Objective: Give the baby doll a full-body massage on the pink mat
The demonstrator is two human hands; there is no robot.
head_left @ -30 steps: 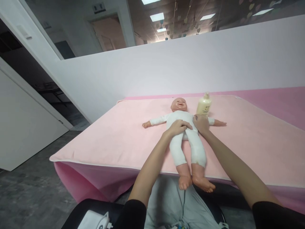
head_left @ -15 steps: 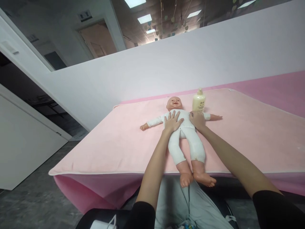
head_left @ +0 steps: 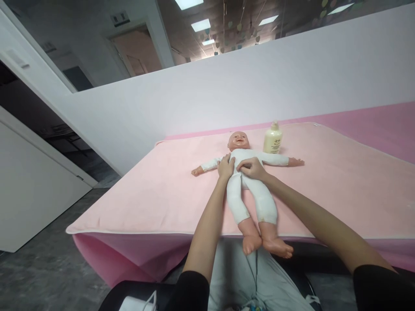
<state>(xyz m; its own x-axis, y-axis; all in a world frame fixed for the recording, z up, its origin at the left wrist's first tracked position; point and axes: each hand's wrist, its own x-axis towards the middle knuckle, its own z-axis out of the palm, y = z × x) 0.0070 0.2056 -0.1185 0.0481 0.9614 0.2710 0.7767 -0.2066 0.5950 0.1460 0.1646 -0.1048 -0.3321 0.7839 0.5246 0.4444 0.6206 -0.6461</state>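
Observation:
A baby doll point(head_left: 249, 156) with a white cloth body lies on its back, its bare feet sticking out past the table's front edge. My left hand point(head_left: 226, 167) rests on the doll's torso side below its outstretched arm, fingers extended and thumb apart. Across the belly, my right hand point(head_left: 253, 169) is curled, knuckles up, with its fingertips touching the white cloth. Nothing shows inside the curled fingers. Beside the doll's shoulder stands a pale yellow pump bottle point(head_left: 272, 140), touched by neither hand.
A light pink mat point(head_left: 155, 190) covers the table over a darker pink cloth point(head_left: 382, 123). Behind it rises a white partition point(head_left: 207, 99) with glass above. At the lower left, a white device with a cable point(head_left: 138, 304) lies on a dark seat.
My right hand has moved left from the doll's side onto its belly, uncovering the doll's arm. My left hand has slid from the chest to the side of the torso.

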